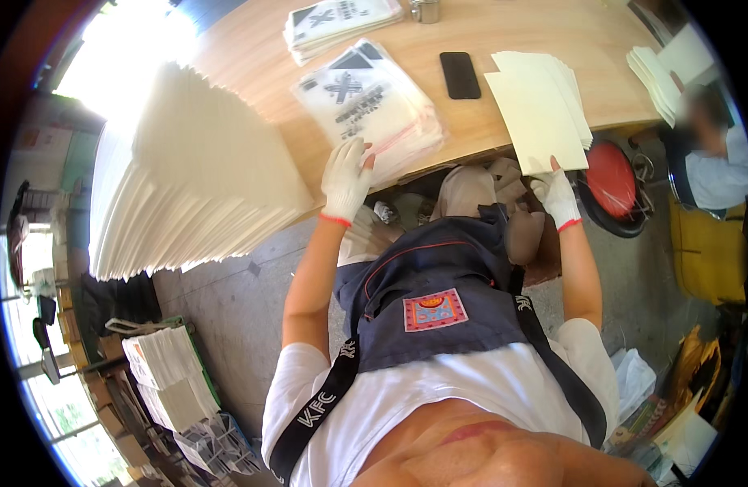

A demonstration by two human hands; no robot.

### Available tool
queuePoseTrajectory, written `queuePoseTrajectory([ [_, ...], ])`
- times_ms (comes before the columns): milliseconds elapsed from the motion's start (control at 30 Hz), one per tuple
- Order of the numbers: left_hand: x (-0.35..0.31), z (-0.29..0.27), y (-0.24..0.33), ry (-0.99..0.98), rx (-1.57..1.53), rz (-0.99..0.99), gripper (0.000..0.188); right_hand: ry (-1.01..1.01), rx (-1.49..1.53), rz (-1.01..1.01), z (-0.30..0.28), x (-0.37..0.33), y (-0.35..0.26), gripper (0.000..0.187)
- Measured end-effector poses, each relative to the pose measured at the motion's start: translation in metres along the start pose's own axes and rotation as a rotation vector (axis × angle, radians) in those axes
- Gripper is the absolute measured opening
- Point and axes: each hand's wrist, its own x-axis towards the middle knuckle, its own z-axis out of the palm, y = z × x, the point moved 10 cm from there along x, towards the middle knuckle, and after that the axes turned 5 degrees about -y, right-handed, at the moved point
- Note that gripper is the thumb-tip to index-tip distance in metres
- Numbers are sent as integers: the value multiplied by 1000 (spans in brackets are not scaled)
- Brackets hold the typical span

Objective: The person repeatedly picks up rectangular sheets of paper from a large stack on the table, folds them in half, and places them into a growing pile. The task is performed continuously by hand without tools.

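My left hand (347, 180), in a white glove with bare fingertips, rests at the near left corner of a pile of clear plastic bags (406, 126) with dark print. Its fingers look stretched out, and I see nothing held in them. A closed grip of my right hand (556, 196), gloved alike, has the near edge of a cream paper sheet (538, 122), thumb on top and fingers below. This sheet lies at the front of a small fanned stack of the same sheets (575, 101) and juts over the table edge.
A tall stack of cream sheets (195, 170) stands at the table's left. On the wooden table (504, 28) lie a black phone (460, 75), more printed bags (341, 24) and a metal tin (425, 10). A red stool (613, 183) and another person (715, 162) are at the right.
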Motion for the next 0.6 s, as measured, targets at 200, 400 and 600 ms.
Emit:
queuePoseTrajectory([
  [200, 35, 51, -31, -398, 404, -179, 25, -100, 96, -560, -20, -6, -62, 21],
  [400, 33, 50, -54, -400, 392, -202, 32, -236, 106, -526, 81, -76, -69, 43],
  [600, 31, 53, -46, -369, 352, -127, 30, -507, -66, -69, 132, -73, 19, 44],
])
